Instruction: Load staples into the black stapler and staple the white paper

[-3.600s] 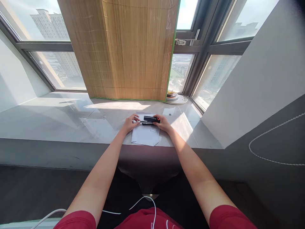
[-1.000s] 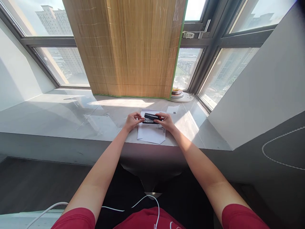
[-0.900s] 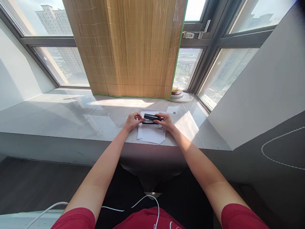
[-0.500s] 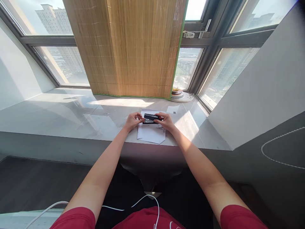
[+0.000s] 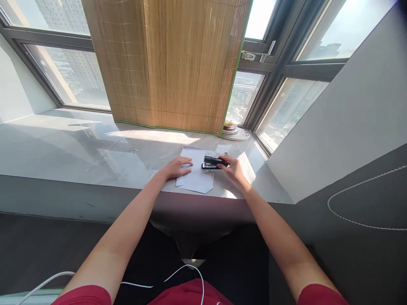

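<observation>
You have one black stapler, long and slim, lying on the right edge of one white paper stack near the bench's front edge. Your right hand grips it; your left hand presses flat, open, on the paper.

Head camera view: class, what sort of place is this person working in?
Probably a high-rise flat or office: a wide stone window ledge used as a desk, a bamboo blind over tall windows, tower blocks outside.
</observation>
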Demonstrator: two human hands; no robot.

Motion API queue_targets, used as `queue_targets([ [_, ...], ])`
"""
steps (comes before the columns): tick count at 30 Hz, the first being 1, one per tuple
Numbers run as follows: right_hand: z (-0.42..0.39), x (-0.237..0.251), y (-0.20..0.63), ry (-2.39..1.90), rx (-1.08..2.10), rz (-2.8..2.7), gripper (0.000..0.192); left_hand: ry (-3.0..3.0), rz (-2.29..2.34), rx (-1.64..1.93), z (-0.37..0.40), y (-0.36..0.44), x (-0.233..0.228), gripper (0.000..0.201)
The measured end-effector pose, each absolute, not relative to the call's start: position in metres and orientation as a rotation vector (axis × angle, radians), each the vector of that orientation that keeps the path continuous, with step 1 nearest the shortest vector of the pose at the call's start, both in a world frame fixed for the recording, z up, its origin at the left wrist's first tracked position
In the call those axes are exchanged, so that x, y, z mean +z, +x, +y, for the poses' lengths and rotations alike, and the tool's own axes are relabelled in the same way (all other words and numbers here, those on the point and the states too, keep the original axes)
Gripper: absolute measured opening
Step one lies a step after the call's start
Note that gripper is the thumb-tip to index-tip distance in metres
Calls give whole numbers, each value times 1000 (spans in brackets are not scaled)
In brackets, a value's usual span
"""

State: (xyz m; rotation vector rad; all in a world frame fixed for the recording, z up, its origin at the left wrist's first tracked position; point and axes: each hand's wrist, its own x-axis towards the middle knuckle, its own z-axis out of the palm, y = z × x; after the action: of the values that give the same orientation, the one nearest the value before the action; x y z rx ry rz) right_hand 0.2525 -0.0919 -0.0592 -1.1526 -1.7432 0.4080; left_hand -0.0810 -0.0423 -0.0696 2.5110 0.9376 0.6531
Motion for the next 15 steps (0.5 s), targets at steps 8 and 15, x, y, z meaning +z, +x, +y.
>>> queue_targets([
  [8,-142,-82,330,-1258,391,-1691,34,2645,1114,542,-49,-73,-65,42],
  [15,-141,-74,309,-1217,465,-1871,32,2736,1232,429,-57,-70,-63,50],
])
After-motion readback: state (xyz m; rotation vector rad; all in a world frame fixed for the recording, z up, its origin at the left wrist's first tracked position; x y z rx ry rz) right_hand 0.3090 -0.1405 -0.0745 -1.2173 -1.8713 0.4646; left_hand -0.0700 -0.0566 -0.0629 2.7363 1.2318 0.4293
